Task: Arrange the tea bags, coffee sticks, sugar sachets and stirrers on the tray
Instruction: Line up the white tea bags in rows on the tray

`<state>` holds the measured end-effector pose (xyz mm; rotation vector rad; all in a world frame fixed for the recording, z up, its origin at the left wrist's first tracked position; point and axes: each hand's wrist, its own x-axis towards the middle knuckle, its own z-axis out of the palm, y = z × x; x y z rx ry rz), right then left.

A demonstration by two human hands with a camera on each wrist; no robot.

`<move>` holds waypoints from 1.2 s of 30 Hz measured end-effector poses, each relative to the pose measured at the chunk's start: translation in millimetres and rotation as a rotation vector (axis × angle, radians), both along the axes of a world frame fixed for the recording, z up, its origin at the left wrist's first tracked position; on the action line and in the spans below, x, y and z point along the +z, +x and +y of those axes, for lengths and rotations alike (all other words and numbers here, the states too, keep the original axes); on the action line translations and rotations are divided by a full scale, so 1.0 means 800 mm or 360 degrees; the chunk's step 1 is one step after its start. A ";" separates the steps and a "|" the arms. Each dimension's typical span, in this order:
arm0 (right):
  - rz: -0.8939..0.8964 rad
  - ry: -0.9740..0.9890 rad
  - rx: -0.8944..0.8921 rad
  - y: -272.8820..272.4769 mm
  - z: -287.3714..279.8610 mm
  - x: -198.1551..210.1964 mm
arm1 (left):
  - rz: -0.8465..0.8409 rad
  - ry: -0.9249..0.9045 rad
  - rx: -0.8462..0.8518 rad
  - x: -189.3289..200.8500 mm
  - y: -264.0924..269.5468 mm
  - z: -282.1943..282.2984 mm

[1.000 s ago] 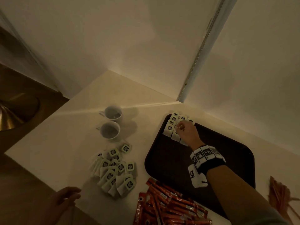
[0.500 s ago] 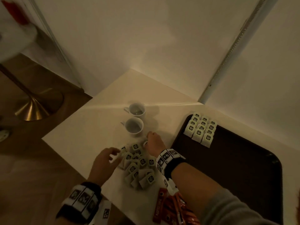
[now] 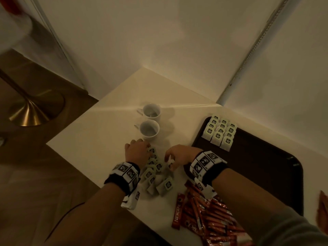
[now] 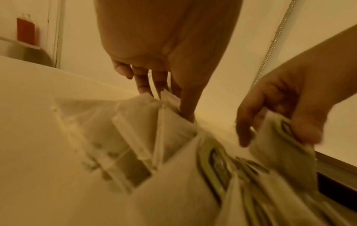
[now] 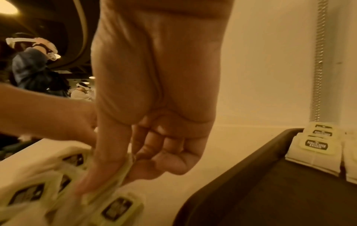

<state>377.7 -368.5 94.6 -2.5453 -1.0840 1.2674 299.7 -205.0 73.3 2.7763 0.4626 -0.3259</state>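
Gathering from the loose tea bags [image 3: 156,173] near the table's front edge: right hand [image 3: 179,155] pinches one tea bag [image 5: 114,172] between thumb and fingers; left hand [image 3: 136,151] has curled fingers among the bags, grip uncertain. Recommend lifting clear of tangled strings, then setting it flush beside the rows [image 3: 220,134] in the tray's [image 3: 266,166] far left corner

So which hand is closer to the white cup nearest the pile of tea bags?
Left. The left hand sits right below the nearer white ceramic cup, fingertips almost at its base. The right hand is further right, pinching a white tea bag.
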 end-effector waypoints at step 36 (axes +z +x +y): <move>0.0111 0.0949 -0.0588 0.053 -0.056 0.205 | 0.0327 -0.2908 0.0177 0.170 0.039 -0.075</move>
